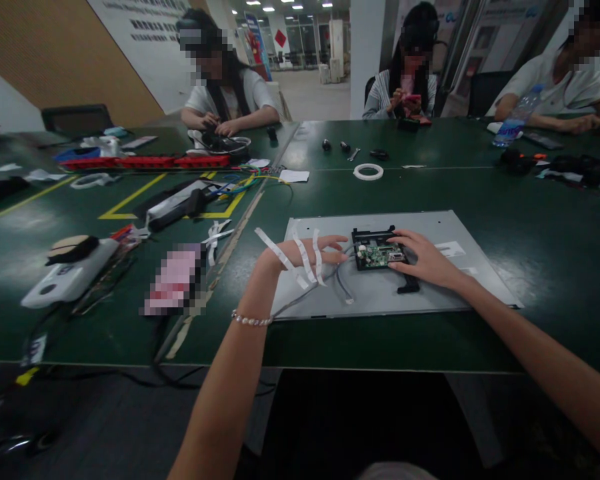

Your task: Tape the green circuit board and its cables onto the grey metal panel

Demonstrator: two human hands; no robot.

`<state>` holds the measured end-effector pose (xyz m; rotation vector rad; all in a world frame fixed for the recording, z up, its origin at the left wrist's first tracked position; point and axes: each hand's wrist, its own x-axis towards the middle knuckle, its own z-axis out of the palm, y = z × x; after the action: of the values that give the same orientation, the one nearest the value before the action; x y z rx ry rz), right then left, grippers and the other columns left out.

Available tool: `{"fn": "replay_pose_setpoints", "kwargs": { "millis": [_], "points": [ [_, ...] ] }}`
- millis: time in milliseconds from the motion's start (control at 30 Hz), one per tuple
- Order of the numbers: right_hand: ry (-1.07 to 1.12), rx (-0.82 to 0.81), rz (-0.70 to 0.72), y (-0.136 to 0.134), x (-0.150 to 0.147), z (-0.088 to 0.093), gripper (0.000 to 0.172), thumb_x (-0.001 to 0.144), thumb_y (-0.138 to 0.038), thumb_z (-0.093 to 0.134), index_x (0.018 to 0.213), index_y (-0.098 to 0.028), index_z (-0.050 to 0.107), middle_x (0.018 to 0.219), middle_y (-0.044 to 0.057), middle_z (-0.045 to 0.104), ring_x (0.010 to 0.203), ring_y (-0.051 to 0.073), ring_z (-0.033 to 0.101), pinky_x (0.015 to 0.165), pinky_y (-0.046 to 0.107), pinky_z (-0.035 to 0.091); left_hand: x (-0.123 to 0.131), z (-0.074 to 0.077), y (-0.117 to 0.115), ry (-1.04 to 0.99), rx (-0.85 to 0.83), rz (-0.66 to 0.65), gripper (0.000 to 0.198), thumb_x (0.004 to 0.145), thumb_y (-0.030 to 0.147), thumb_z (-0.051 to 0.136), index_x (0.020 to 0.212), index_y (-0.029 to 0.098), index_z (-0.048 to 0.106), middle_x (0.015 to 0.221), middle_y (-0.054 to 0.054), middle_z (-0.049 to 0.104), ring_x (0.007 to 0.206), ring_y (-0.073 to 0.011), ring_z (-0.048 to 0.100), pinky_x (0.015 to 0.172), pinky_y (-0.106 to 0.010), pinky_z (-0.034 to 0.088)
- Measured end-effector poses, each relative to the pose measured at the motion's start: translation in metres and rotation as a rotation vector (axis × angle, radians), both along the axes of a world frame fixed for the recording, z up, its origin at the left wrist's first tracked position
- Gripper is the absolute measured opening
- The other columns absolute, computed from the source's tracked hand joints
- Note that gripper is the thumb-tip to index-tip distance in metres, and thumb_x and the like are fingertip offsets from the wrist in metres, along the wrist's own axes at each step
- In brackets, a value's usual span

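A green circuit board (377, 256) sits in a black plastic bracket (375, 233) on the back of a flat silver panel (325, 303). My right hand (425, 260) grips the board's right side, fingertips at the far edge and thumb at the near edge. My left hand (305, 257) reaches in from the left with fingers stretched out, near the bracket's left side. Several strips of white tape (303, 257) cling to the back of this hand. Grey cables (343, 287) run beneath it across the panel; whether its fingertips touch them I cannot tell.
On the green table (330, 343), a phone (175, 279) and a white device (70, 273) lie to the left. A tape roll (368, 172) and a wrench (353, 155) lie beyond the panel. People sit across the table, near a water bottle (517, 120).
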<state>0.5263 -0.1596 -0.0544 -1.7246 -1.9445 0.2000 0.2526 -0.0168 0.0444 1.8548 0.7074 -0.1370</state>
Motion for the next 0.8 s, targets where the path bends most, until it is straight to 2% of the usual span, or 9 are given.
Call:
{"fn": "replay_pose_setpoints", "kwargs": {
  "millis": [267, 433, 567, 700, 800],
  "points": [
    [-0.002, 0.01, 0.015, -0.002, -0.001, 0.002, 0.057, 0.081, -0.058, 0.054, 0.129, -0.028, 0.051, 0.139, 0.006, 0.043, 0.128, 0.029, 0.04, 0.107, 0.051, 0.034, -0.016, -0.003, -0.019, 0.028, -0.101, 0.071, 0.062, 0.078, 0.05, 0.062, 0.131, 0.022, 0.047, 0.098, -0.009, 0.068, 0.072, -0.0185, 0.065, 0.056, -0.025, 0.048],
    [-0.002, 0.004, 0.033, -0.004, -0.002, 0.003, 0.056, 0.081, -0.058, 0.054, 0.127, -0.026, 0.052, 0.139, 0.006, 0.043, 0.128, 0.029, 0.041, 0.107, 0.05, 0.034, -0.019, 0.001, -0.023, -0.012, -0.045, 0.12, 0.058, 0.08, 0.053, 0.058, 0.128, 0.021, 0.049, 0.101, -0.009, 0.067, 0.067, -0.0164, 0.064, 0.052, -0.024, 0.048],
    [-0.001, -0.006, 0.08, -0.006, -0.003, 0.005, 0.056, 0.081, -0.057, 0.055, 0.128, -0.028, 0.052, 0.14, 0.006, 0.043, 0.128, 0.03, 0.041, 0.107, 0.05, 0.034, -0.023, -0.002, -0.022, -0.052, -0.058, 0.146, 0.053, 0.079, 0.052, 0.059, 0.123, 0.021, 0.053, 0.107, -0.009, 0.065, 0.065, -0.0142, 0.063, 0.052, -0.024, 0.049],
    [-0.003, -0.003, 0.103, -0.007, -0.003, 0.006, 0.056, 0.08, -0.057, 0.056, 0.129, -0.029, 0.051, 0.14, 0.006, 0.043, 0.127, 0.03, 0.042, 0.106, 0.051, 0.035, -0.035, -0.008, -0.022, -0.032, -0.096, 0.134, 0.06, 0.074, 0.048, 0.066, 0.126, 0.022, 0.051, 0.098, -0.007, 0.067, 0.062, -0.0146, 0.063, 0.051, -0.024, 0.049],
    [-0.009, -0.006, 0.102, -0.008, -0.004, 0.006, 0.057, 0.08, -0.057, 0.056, 0.129, -0.028, 0.051, 0.14, 0.007, 0.042, 0.126, 0.031, 0.042, 0.106, 0.051, 0.035, -0.043, -0.005, -0.026, -0.01, -0.149, 0.122, 0.06, 0.071, 0.046, 0.07, 0.124, 0.022, 0.053, 0.094, -0.006, 0.068, 0.059, -0.0143, 0.063, 0.05, -0.025, 0.049]
  ]
}}
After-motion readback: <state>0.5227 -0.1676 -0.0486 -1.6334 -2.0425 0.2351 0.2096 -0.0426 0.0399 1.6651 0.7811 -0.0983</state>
